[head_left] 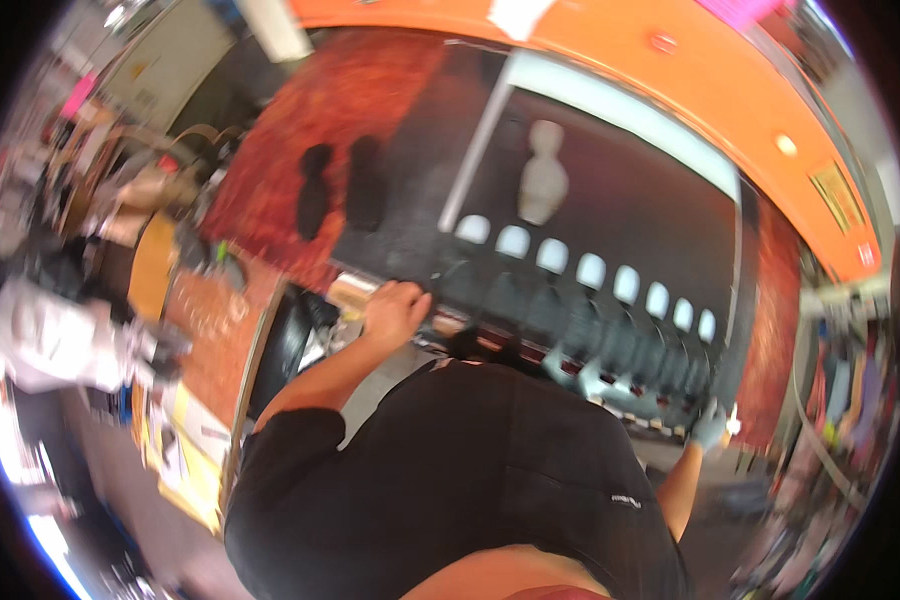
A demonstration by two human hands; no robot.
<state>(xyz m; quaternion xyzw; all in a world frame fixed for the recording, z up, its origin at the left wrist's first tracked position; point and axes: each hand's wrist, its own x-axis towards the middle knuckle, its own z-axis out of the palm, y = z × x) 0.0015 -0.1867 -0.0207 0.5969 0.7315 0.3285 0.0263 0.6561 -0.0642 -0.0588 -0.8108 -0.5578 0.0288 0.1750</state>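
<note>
Left hand (395, 310) rests, fingers curled, on dark machine's front edge (450, 290), bracing; gloved right hand (710, 428) grips its far end; grip detail unclear.

A person in a black shirt (470, 480) fills the lower view, bent toward a dark machine (570, 290) with a row of pale arched openings. One bare hand (395, 312) rests on the machine's near edge. A gloved hand (708, 428) reaches to its right end. Above the hands hangs an orange band (670, 80).
</note>
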